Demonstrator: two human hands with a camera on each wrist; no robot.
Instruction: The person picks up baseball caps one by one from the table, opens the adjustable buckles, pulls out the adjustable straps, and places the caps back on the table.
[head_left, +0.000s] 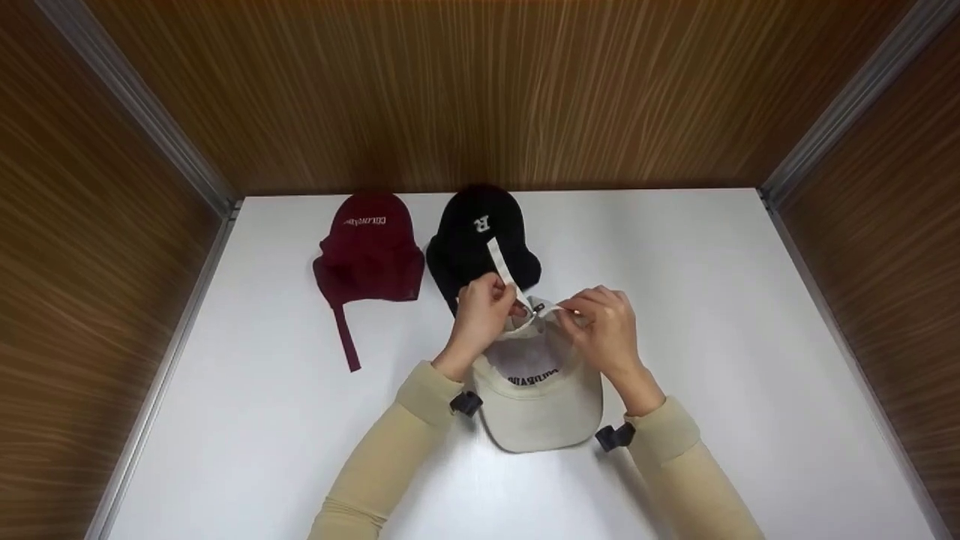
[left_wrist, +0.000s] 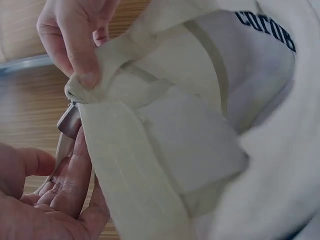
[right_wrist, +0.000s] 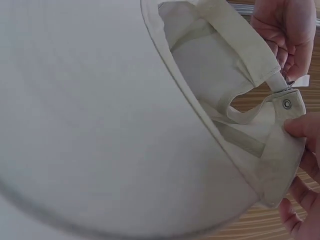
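Observation:
A cream cap (head_left: 540, 412) lies with its brim toward me and its inside facing up, dark lettering showing within. My left hand (head_left: 484, 311) pinches the cap's loose strap (head_left: 502, 262), whose free end sticks up past the fingers. On the other side, my right hand (head_left: 604, 326) pinches the back band (right_wrist: 280, 145) between thumb and fingers, close to a metal eyelet (right_wrist: 287, 104). Between the two hands sits a small metal buckle (left_wrist: 70, 121) with the strap running through it. Fingers of the left hand (left_wrist: 75, 185) lie right beside the buckle.
A black cap (head_left: 480, 210) with a white letter lies just behind the hands, partly overlapped by the strap. Left of it is a maroon cap (head_left: 367, 255) with its strap (head_left: 345, 337) hanging forward. Wood-grain panels (head_left: 495, 90) enclose the white table (head_left: 712, 300).

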